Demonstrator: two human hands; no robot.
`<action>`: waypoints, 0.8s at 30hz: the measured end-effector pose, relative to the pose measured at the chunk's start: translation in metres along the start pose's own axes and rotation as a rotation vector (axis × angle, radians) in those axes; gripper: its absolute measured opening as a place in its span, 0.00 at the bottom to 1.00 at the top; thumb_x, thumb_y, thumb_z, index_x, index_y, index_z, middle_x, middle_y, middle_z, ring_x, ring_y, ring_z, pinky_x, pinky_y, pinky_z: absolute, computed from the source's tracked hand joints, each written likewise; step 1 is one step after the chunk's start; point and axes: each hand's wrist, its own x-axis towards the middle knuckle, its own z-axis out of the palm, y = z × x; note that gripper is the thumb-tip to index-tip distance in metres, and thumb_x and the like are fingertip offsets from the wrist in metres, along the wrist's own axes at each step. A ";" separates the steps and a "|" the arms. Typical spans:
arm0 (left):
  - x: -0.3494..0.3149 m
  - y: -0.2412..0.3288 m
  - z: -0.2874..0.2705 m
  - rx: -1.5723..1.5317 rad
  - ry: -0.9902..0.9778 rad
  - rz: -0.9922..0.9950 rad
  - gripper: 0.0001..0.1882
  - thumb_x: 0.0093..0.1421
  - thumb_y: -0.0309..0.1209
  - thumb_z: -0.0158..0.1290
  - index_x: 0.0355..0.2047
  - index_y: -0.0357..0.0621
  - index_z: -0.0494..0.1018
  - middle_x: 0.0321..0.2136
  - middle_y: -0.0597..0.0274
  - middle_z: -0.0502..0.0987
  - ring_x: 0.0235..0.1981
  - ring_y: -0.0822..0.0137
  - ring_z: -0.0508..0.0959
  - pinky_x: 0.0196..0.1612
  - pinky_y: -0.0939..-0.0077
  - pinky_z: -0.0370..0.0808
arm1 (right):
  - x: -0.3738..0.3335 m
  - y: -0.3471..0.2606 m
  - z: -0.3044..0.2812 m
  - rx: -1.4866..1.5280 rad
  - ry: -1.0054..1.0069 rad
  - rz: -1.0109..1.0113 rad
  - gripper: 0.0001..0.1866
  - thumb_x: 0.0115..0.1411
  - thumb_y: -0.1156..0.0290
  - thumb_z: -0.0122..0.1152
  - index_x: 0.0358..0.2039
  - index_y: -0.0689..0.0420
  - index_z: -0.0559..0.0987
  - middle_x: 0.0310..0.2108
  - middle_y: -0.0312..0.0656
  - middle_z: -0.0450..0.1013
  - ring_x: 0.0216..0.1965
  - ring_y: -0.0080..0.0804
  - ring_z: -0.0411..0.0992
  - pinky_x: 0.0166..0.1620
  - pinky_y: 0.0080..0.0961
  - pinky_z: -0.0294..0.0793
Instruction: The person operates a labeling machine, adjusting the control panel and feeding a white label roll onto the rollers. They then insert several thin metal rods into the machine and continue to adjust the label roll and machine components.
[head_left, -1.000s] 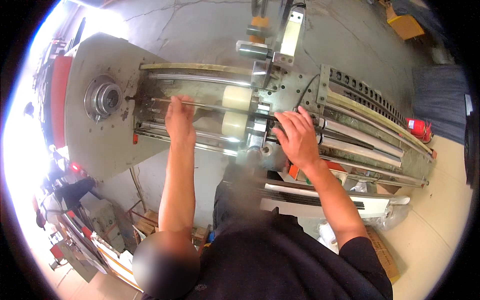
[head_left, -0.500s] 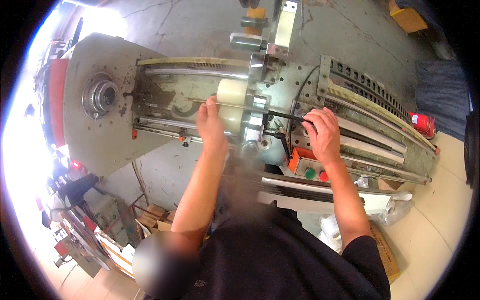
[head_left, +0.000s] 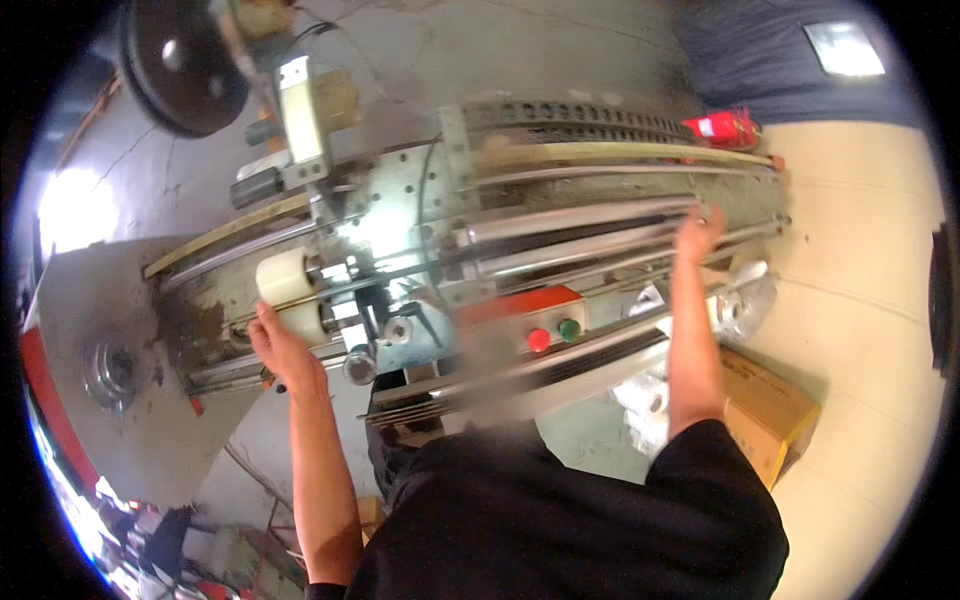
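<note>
My left hand (head_left: 286, 352) is at the left of the machine, beside two cream rollers (head_left: 284, 277) set one behind the other. Its fingers close on a thin metal rod (head_left: 312, 295), which runs right across the rollers into a clamp block (head_left: 345, 272). Further right, my right hand (head_left: 699, 234) is at the far end of the long silver rails (head_left: 580, 218), over a dark strip between them. Motion smears its fingers, so what they hold, if anything, does not show.
In front of the rails sits an orange control box (head_left: 500, 308) with a red button (head_left: 538, 340) and a green button (head_left: 569, 329). A red fire extinguisher (head_left: 722, 128) stands behind at right. Clear plastic rolls (head_left: 645, 405) and a cardboard box (head_left: 770, 410) lie at lower right.
The view has swung to the right. My right hand has moved away from the dark rod near the clamp and out along the rails; my left hand stays by the rollers.
</note>
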 end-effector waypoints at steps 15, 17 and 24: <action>-0.002 -0.004 -0.001 0.366 0.102 0.130 0.18 0.74 0.44 0.47 0.42 0.38 0.71 0.38 0.55 0.79 0.35 0.65 0.72 0.42 0.67 0.72 | 0.080 0.119 0.063 0.583 -0.564 0.719 0.24 0.70 0.64 0.45 0.65 0.53 0.70 0.59 0.43 0.70 0.58 0.42 0.69 0.56 0.43 0.74; 0.008 -0.004 0.003 0.304 0.118 0.103 0.15 0.74 0.39 0.49 0.39 0.37 0.69 0.41 0.54 0.82 0.32 0.67 0.72 0.39 0.69 0.72 | 0.120 0.151 0.018 0.564 -0.528 0.525 0.23 0.72 0.62 0.44 0.63 0.54 0.72 0.55 0.44 0.74 0.52 0.42 0.74 0.48 0.41 0.79; 0.007 0.007 -0.006 0.353 0.169 0.215 0.15 0.72 0.37 0.51 0.33 0.37 0.67 0.39 0.56 0.83 0.27 0.71 0.69 0.33 0.71 0.69 | 0.061 0.077 0.025 0.417 -0.450 0.672 0.23 0.72 0.66 0.43 0.64 0.58 0.71 0.57 0.52 0.72 0.51 0.46 0.75 0.47 0.43 0.81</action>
